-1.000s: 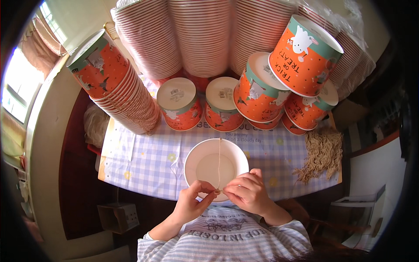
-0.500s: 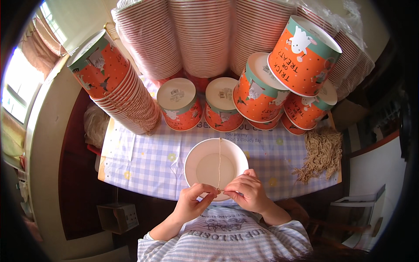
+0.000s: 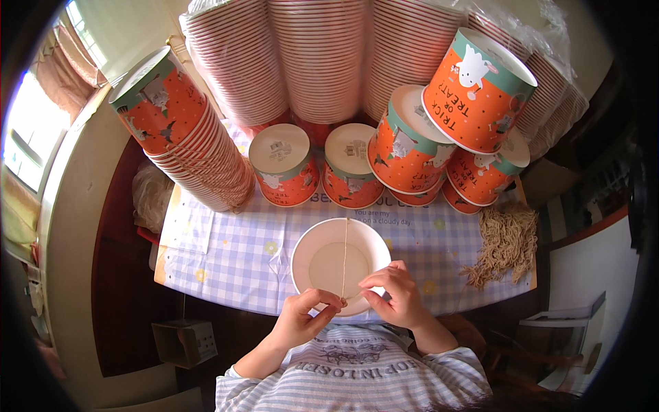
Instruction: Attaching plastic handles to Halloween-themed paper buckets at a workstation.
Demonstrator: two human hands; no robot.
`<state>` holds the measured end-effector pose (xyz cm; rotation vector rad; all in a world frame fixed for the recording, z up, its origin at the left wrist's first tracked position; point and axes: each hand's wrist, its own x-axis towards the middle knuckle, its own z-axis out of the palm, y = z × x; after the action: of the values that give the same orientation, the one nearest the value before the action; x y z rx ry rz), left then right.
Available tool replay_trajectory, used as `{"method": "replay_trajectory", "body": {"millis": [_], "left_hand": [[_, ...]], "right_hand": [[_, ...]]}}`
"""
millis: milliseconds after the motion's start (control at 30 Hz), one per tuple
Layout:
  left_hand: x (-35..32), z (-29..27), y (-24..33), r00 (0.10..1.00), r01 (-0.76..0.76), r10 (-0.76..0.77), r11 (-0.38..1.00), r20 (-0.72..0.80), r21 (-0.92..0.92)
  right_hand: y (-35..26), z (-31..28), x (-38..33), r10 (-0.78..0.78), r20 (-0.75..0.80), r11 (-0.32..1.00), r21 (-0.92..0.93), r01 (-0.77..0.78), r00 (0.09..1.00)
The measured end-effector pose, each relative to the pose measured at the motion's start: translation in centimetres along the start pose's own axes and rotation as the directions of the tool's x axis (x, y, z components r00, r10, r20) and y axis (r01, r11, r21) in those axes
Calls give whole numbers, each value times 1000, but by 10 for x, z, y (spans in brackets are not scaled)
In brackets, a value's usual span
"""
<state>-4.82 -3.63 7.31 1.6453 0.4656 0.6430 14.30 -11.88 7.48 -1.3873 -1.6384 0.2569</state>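
A white-lined paper bucket (image 3: pixel 319 237) stands mouth up at the near side of the table. A thin beige string (image 3: pixel 345 257) runs across its mouth from the far rim to the near rim. At the near rim my left hand (image 3: pixel 307 317) pinches the string between thumb and forefinger, where a small knot or loop shows. Just to the right, my right hand (image 3: pixel 395 295) is closed on the string's short loose end, drawn a little away from the left fingertips. The exact hold of the right fingertips is partly hidden.
Upturned orange and green paper buckets (image 3: pixel 279 168) line the table's far side, some piled up at the right (image 3: pixel 478 89). A leaning bucket stack (image 3: pixel 195 147) stands left. Tall plastic-wrapped stacks (image 3: pixel 319 58) rise behind. A bundle of beige strings (image 3: pixel 508 240) lies at the right edge.
My right hand has moved slightly up and right, away from the left fingertips, drawing the string's end out. My left hand and the bucket have hardly moved.
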Motion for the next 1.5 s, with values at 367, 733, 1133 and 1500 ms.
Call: {"method": "replay_trajectory", "body": {"millis": [367, 733, 1133, 1500], "left_hand": [[1, -1, 2, 999, 46, -45, 997, 24, -63], [0, -2, -2, 999, 12, -9, 996, 34, -87], [-1, 1, -2, 998, 58, -58, 993, -1, -101], [0, 0, 6, 998, 68, -68, 997, -1, 35]], "right_hand": [[-1, -2, 7, -276, 104, 961, 15, 276, 955], [5, 3, 6, -240, 86, 971, 12, 240, 967], [5, 6, 10, -219, 66, 976, 21, 218, 974], [5, 5, 8, -224, -5, 975, 7, 224, 975]]}}
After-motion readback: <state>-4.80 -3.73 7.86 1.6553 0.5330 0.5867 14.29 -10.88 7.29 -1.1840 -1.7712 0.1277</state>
